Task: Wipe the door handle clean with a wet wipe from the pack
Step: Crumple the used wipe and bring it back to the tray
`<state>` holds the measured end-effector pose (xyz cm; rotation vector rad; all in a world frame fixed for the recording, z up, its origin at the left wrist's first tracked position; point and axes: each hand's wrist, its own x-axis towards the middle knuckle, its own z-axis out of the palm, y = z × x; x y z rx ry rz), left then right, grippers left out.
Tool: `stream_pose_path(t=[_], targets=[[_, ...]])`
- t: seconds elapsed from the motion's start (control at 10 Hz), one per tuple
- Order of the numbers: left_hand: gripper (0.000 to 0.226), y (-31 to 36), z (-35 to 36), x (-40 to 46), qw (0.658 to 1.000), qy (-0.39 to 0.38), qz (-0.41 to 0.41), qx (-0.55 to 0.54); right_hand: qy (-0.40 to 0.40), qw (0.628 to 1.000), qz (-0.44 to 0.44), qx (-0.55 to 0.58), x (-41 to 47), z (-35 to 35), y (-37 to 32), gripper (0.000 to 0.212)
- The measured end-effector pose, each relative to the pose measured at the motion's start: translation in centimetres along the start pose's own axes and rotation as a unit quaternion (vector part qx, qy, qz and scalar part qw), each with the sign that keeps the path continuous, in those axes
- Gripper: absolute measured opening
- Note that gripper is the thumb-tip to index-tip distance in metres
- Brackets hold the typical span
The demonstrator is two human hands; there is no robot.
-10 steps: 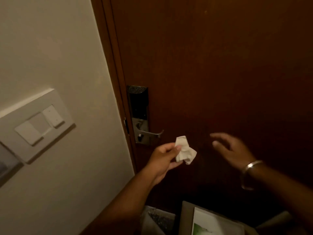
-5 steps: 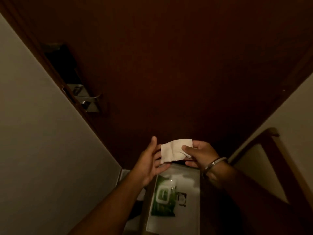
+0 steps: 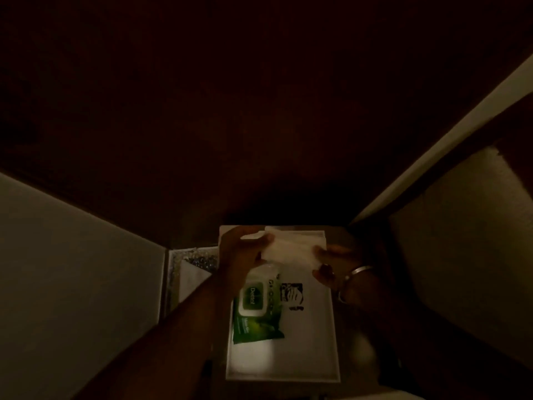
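Pale plain wall [image 3: 72, 284]: fills the 8 o'clock quarter, dim.

Small glittery, silvery patch with a white sheet [image 3: 196, 267]: at 7 o'clock of centre, just left of the left forearm; too dark to identify.

Left hand [image 3: 242, 255]: at 6 o'clock of centre, forearm entering from 7 o'clock. Fingers closed in a pinch on the left edge of the wipe.

Green soft plastic pack of wet wipes with a white-rimmed flip lid marked "Dettol" [image 3: 255, 310]: lies flat on the tray's left half, below the left hand, lid shut.

Shallow white rectangular tray [image 3: 305, 356]: at 6 o'clock, carrying the pack and a black printed mark at its middle.

White rectangular wet wipe [image 3: 291, 249]: spread flat between both hands, held above the tray's far end, at 12 o'clock of the pack.

Right hand [image 3: 331, 264]: fingers pinching the wipe's right edge; a silver metal bangle [image 3: 357, 271] sits on the wrist.

Dark brown wooden door [image 3: 259, 111]: covers the upper field; no handle in sight.

Pale cushioned seat surface [image 3: 461, 241]: at 4 o'clock.
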<state>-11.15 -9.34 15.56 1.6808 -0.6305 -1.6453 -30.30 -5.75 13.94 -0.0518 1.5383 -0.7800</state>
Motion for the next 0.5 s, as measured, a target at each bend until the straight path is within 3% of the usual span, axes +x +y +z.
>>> stream_pose_path(t=[0.1, 0.3, 0.5], targets=[[0.033, -3.4, 0.3, 4.1, 0.999, 0.005, 0.003, 0.039, 0.022, 0.999, 0.009, 0.028, 3.7, -0.1, 1.5, 0.009], [0.040, -8.7, 0.1, 9.8, 0.992, -0.021, 0.012, 0.126, 0.073, 0.996, -0.028, -0.048, 9.2, 0.2, 4.1, 0.038], [0.043, -8.5, -1.6, 9.4, 0.954, -0.023, 0.134, 0.269, 0.149, 0.985, -0.047, -0.071, 9.7, -0.6, 4.0, 0.042]])
